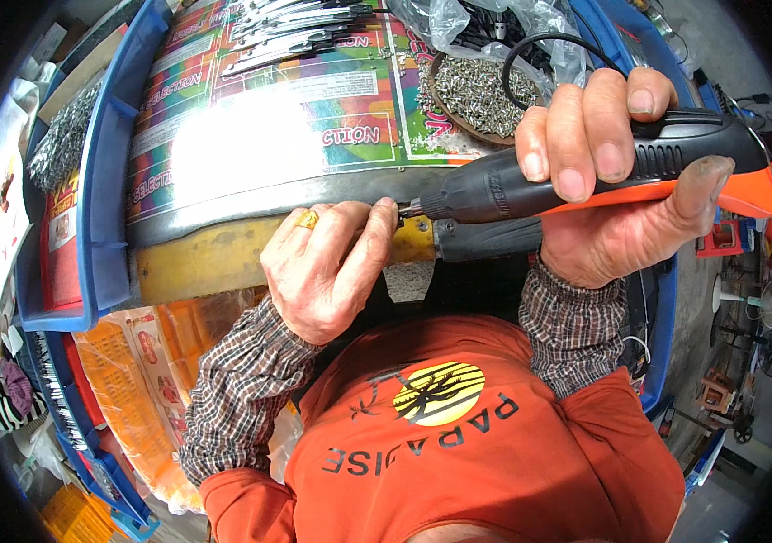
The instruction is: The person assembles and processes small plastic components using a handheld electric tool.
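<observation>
My right hand (612, 181) is wrapped round a black and orange electric screwdriver (494, 185), held level with its tip toward the left. A thin cord runs in a loop above that hand. My left hand (331, 258), with a gold ring on one finger, is closed by the screwdriver's bit (411, 209), at the table's near edge. Its thumb and forefinger press together right at the tip; whatever small piece they hold is mostly hidden. Under the left hand runs a yellow strip (200, 262) along the edge, with a dark grey band (304, 192) behind it.
A round bowl (435, 90) full of small screws stands behind the screwdriver, with loose screws beside it. Several black and silver strips (291, 41) lie at the back on a colourful printed sheet (268, 95). A clear plastic bag (440, 20) holds black parts. Blue crates (107, 181) flank the left.
</observation>
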Tool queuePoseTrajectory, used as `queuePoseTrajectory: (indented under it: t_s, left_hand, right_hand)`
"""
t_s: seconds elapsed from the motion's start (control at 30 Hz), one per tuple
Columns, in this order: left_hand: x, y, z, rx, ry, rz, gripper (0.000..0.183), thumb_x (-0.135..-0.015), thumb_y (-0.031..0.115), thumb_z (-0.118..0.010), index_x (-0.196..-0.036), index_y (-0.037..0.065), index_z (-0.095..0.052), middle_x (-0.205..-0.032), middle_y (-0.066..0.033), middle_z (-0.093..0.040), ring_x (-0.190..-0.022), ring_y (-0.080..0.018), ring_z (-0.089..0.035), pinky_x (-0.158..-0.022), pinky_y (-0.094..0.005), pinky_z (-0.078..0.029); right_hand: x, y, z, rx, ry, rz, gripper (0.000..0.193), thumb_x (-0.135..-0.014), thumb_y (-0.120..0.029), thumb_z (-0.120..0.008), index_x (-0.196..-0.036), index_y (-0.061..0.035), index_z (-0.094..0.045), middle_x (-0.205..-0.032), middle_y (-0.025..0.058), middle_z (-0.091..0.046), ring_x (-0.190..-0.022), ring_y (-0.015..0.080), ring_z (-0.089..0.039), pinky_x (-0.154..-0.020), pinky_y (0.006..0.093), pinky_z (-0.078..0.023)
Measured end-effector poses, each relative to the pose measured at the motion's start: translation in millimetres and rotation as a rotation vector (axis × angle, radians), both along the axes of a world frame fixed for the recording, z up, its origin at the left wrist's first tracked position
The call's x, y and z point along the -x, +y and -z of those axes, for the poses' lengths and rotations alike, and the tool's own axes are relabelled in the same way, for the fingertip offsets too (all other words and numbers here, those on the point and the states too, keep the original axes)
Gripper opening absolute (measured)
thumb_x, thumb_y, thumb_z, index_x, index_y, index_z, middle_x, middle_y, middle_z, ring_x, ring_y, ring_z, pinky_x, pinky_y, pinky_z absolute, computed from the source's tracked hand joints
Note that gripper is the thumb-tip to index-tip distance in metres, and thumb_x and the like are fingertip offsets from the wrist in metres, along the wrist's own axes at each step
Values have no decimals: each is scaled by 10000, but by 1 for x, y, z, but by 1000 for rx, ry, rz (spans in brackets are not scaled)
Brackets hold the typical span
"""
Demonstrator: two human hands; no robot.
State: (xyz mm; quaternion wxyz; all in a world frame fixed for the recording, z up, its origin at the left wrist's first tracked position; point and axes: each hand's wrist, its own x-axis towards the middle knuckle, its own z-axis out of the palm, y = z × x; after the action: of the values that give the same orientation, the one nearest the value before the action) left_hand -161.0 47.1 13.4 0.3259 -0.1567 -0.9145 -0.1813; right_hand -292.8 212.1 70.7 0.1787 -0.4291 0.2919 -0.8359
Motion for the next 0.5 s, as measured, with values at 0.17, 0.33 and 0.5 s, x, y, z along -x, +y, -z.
queuePoseTrajectory:
  t_s: [0.17, 0.33, 0.5]
  left_hand:
    - [0, -2, 3, 17, 0, -9, 302, -637, -30, -671, -933, 6, -622, -792, -89, -574, -647, -213, -574, -551, -305, -462]
    - [-1, 0, -2, 21, -30, -16, 303, -641, -21, -673, -937, 13, -615, -799, -92, -572, -652, -218, -575, -554, -308, -463]
    - [1, 2, 0, 0, -7, -33, 299, -641, -23, -673, -931, 14, -612, -779, -92, -576, -645, -216, -573, -555, -307, -462]
  right_hand:
    - [4, 5, -2, -17, 16, 18, 476, -832, -493, -529, -1012, -56, -475, -719, 10, -476, -615, 141, -500, -610, 324, -413]
    - [4, 1, 2, -16, 45, 41, 478, -835, -496, -522, -1015, -56, -473, -721, 13, -477, -619, 145, -506, -611, 335, -421]
    - [2, 0, 0, -4, 35, 44, 482, -835, -500, -520, -1015, -56, -470, -725, 13, -481, -619, 147, -512, -613, 339, -426]
